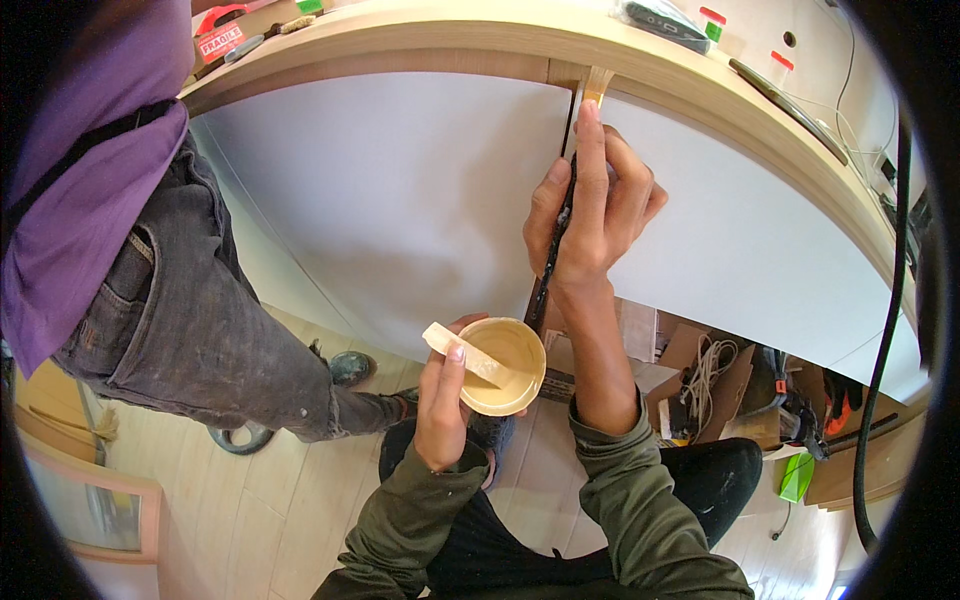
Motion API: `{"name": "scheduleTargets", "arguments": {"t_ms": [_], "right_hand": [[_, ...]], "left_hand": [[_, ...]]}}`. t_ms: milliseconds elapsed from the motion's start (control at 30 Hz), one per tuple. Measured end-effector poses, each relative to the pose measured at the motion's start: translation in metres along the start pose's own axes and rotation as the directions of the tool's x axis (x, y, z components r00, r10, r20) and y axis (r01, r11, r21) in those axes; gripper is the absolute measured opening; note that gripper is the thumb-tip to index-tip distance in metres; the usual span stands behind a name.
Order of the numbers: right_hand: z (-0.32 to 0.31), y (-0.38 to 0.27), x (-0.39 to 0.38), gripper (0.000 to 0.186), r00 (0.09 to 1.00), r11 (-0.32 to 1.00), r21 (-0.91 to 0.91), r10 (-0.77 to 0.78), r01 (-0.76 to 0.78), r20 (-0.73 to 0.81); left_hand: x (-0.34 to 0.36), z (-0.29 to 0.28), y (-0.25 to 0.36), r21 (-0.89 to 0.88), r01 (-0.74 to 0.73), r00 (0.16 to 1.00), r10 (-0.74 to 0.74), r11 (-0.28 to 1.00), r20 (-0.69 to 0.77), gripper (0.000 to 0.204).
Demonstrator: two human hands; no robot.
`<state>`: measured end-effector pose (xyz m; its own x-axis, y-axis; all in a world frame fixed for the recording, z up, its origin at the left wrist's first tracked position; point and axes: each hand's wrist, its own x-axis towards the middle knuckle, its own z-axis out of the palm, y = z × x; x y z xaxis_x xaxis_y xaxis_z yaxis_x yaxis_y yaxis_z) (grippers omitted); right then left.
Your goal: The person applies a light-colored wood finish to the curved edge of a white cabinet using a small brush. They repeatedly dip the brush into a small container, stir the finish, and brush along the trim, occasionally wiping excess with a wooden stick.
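My left hand (441, 412) grips a small round cup (541, 352) of cream-coloured paint (520, 374). Its thumb presses a flat wooden stick (462, 354) that dips into the paint. Higher up, my right hand (595, 200) is closed around the dark, paint-specked handle of a paintbrush (597, 84), index finger stretched along it. The pale bristles meet the wood just below the edge of a curved light-wood top (440, 40). Two white panels (400, 190) lie below that edge, with a dark gap between them by the brush.
At the left stands a person in a purple top and dark jeans (190, 310). A dark device (662, 25) and hand tools lie on the top. A black cable (886, 330) hangs at right. Below the panels are cardboard boxes and a coiled white cord (712, 368); a bright green object (797, 477) is nearby.
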<state>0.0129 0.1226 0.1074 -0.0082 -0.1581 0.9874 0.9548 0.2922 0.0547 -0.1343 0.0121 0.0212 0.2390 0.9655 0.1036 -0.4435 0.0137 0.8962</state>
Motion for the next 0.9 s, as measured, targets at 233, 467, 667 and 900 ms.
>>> {"name": "scheduleTargets", "arguments": {"t_ms": [233, 467, 667, 900], "right_hand": [[-0.0018, 0.0003, -0.0001, 0.041, 0.998, 0.997, 0.058, -0.054, 0.053, 0.018], [0.0005, -0.0012, -0.0001, 0.044, 0.998, 0.997, 0.045, -0.06, 0.059, 0.024], [0.0026, -0.0038, 0.0012, 0.046, 0.998, 0.998, 0.023, -0.056, 0.055, 0.019], [0.0001, -0.0025, -0.0004, 0.045, 0.998, 0.996, 0.065, -0.059, 0.058, 0.011]], "left_hand": [[0.0006, 0.0039, -0.0011, -0.013, -0.005, 1.0, 0.005, 1.0, 0.011, 0.055], [0.001, 0.0041, -0.0031, -0.015, 0.002, 1.0, -0.002, 1.0, 0.022, 0.055], [0.0003, 0.0059, -0.0027, -0.001, -0.01, 1.0, 0.01, 1.0, 0.021, 0.056], [0.0001, 0.0068, -0.0015, 0.0, -0.001, 1.0, 0.001, 1.0, 0.021, 0.055]]}}
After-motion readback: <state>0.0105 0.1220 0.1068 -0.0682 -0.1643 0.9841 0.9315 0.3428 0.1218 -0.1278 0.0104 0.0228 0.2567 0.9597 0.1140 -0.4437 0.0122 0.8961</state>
